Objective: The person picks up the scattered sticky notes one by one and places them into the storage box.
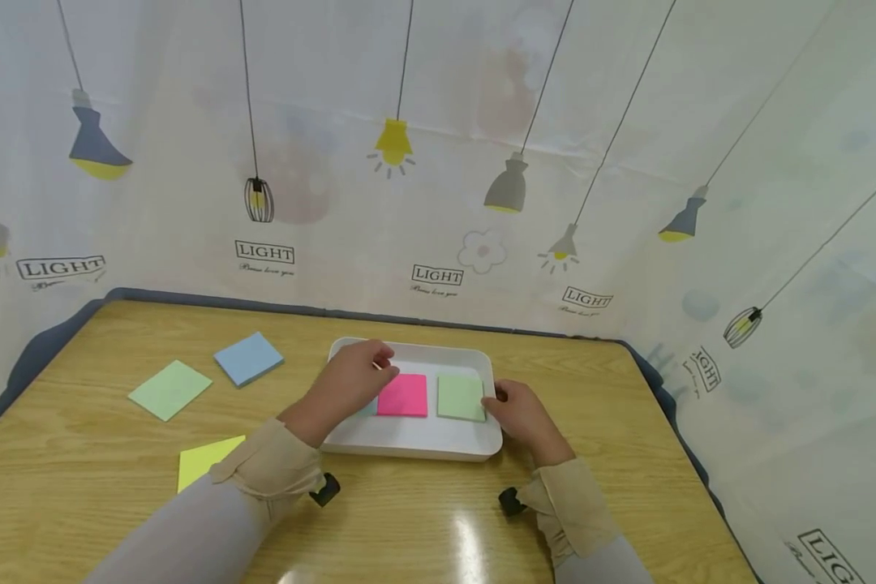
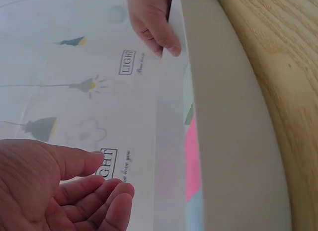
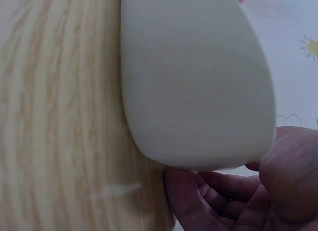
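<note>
A shallow white tray (image 1: 409, 442) sits on the wooden table. Inside lie a pink sticky note pad (image 1: 403, 395), a light green pad (image 1: 461, 397) and, partly hidden by my left arm, a blue pad (image 1: 368, 408). Over the tray's left part hovers my left hand (image 1: 354, 375), its fingers loosely bent around nothing; the left wrist view shows the thumb apart from the fingertips. My right hand (image 1: 520, 412) grips the tray's right rim, thumb over the edge and fingers along the outer wall (image 3: 198, 92).
Left of the tray lie a blue pad (image 1: 249, 358), a green pad (image 1: 170, 390) and a yellow pad (image 1: 204, 462) partly covered by my left sleeve. A lamp-printed curtain (image 1: 336, 243) hangs behind the table's far edge.
</note>
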Motion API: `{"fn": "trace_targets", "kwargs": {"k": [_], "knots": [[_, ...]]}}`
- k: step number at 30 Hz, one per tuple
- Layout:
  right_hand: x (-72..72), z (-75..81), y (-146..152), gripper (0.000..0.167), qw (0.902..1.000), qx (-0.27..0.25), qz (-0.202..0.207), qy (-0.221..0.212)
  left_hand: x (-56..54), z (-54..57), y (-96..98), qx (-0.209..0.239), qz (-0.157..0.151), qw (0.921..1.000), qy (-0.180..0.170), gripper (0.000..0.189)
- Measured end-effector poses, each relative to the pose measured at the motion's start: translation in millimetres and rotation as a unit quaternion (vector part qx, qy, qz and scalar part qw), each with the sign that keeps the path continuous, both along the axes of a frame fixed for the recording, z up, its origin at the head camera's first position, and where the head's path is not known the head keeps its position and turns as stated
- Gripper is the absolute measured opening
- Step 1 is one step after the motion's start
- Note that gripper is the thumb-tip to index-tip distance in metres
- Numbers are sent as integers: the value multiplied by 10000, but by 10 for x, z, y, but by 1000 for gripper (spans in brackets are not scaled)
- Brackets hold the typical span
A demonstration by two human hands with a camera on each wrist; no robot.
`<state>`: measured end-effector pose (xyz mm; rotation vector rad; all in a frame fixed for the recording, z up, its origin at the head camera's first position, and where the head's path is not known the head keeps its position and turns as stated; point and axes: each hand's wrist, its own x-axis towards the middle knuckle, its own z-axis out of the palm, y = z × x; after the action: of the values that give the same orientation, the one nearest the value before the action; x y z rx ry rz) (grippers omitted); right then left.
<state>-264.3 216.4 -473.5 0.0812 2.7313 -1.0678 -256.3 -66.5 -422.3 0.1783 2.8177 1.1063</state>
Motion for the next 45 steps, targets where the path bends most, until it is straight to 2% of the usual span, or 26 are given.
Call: {"fn": "trace_targets", "kwargs": {"k": [7,19,31,38,45], "knots": [[13,-26,3,35,10000,-68,-26,-20,172,13,-257,75,42,9994,325,43],[7,-50,7,35,10000,-64,-50,-8,471,70,-665,259,304,9982,455,46],[2,-29,-7,36,9999,-81,-71,-77,639,34,-1144,48,367,9969,697,54],[3,-12,-5,36,9999,-58,-80,-53,681,12,-1397,-131,361,9981,473,64],[8,-19,-8,35,9997,-185,-103,-91,725,-40,-1625,-334,149,9991,223,70]]}}
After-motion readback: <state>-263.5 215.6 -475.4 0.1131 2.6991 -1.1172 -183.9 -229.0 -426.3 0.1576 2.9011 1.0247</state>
